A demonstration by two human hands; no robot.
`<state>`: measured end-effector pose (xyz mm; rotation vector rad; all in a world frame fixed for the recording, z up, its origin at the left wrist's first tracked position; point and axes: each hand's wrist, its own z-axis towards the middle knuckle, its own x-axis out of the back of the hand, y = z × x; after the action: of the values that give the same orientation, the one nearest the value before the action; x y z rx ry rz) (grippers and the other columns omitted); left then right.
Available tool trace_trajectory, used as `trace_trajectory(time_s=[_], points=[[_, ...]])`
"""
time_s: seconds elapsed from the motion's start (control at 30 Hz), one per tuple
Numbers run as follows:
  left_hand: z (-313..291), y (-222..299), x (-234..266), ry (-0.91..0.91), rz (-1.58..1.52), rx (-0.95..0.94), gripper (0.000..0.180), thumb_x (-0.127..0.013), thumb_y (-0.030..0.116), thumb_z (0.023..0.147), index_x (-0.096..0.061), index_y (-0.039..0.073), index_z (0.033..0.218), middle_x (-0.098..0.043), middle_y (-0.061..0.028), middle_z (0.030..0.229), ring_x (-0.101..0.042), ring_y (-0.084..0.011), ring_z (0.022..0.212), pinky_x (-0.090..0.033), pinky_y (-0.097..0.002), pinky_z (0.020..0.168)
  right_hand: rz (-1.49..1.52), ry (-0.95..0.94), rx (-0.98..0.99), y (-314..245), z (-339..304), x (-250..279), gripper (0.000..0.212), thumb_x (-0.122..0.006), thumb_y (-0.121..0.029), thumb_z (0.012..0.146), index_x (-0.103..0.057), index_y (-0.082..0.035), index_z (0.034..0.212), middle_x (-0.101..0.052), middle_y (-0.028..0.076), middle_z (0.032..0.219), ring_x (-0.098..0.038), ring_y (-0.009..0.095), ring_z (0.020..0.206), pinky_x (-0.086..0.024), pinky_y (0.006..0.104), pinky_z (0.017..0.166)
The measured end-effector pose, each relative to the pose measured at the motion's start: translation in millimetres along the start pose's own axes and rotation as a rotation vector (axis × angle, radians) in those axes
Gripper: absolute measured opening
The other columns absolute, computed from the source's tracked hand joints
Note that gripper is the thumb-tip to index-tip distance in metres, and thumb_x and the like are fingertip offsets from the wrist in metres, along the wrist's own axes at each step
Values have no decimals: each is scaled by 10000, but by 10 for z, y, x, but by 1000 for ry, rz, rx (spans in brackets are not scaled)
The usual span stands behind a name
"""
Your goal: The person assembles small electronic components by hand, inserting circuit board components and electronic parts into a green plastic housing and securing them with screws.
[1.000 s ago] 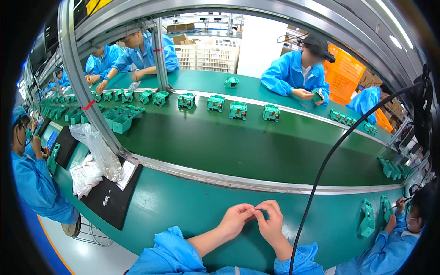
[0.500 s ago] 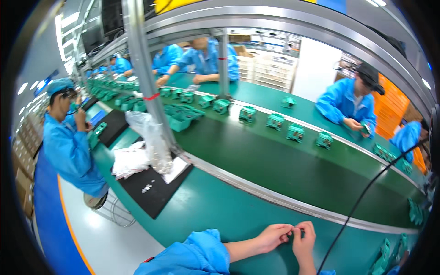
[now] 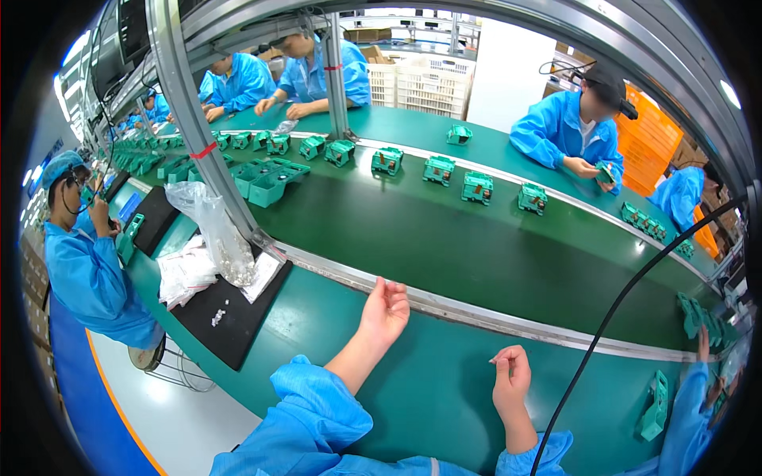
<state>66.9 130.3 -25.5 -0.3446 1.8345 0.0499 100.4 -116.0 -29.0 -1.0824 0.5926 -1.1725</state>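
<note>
My left hand (image 3: pixel 385 312) is raised above the near metal rail of the conveyor, its fingers loosely bent and a little apart, and I see nothing in it. Lower and to the right, my right hand (image 3: pixel 512 379) is closed in a pinch over the green table. A tiny pale piece (image 3: pixel 493 360) shows at its thumb and fingertip, too small to name. Ahead of both hands, a row of green plastic housings with coppery parts inside stands on the dark green belt, among them one housing (image 3: pixel 477 188) and another (image 3: pixel 532 198).
A black mat (image 3: pixel 230 321) at left carries a clear plastic bag (image 3: pixel 218 238), white packets (image 3: pixel 186 271) and small white bits. A metal post (image 3: pixel 194 127) rises beside it. A black cable (image 3: pixel 615 313) crosses at right, near a green housing (image 3: pixel 655 406) and a co-worker's arm (image 3: pixel 692 416).
My hands, together before, are now apart. The left has gone up and left toward the rail; the right stays low. A co-worker's arm has come in at the right. The view has shifted.
</note>
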Motion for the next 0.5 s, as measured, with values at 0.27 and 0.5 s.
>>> trace_trajectory(time_s=[0.27,0.5], points=[[385,1226,-533,259,533,-615,436,-425,428,843,-289,149,537,-222,37,474,-164,-87,381,-141,-215,347,-48,-3,-129,126,-119,5,108,-467,-69,796,-425,-33,704,-446,25,670,-439,104,607,-369,212,572],[723,2621,-685,798,891,-1083,422,-463,430,803,-501,36,656,-507,-60,589,-481,-251,541,-359,-387,437,-76,-74,-136,59,-73,-24,85,-443,-60,829,-436,-35,749,-439,23,687,-423,91,632,-366,204,601]])
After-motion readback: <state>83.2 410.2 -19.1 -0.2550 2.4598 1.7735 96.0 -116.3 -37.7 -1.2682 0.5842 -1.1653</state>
